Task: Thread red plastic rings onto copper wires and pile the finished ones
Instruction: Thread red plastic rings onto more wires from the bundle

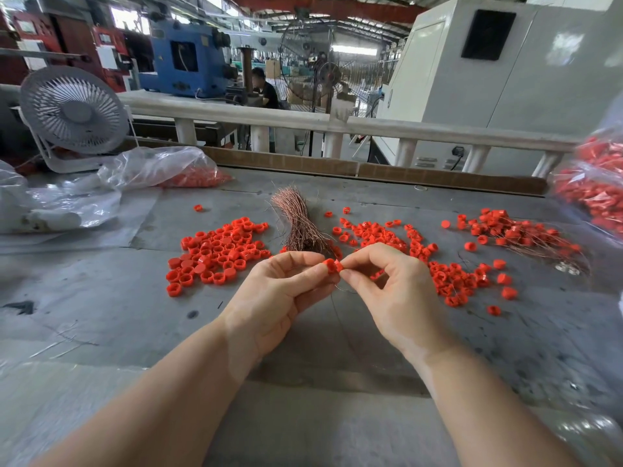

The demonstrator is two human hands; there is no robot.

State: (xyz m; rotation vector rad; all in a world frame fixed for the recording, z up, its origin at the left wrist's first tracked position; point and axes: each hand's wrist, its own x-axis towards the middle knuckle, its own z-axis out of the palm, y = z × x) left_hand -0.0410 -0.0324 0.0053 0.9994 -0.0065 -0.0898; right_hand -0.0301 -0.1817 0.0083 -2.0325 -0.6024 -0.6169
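Both hands meet above the grey table (pixel 303 348). My left hand (pixel 279 291) and my right hand (pixel 387 291) pinch a small red ring piece (pixel 331 265) between their fingertips. A thin wire (pixel 344 290) hangs below the fingers. Behind the hands lies a bundle of copper wires (pixel 296 220). A heap of loose red rings (pixel 215 254) lies to the left and another heap (pixel 438 267) to the right. Far right sits a pile of rings threaded on copper wires (pixel 515 232).
A white desk fan (pixel 72 112) and clear plastic bags with red rings (pixel 168 168) stand at the back left. Another bag of red parts (pixel 596 183) hangs in at the right edge. A white rail (pixel 303 121) runs behind the table; a person works among machines beyond.
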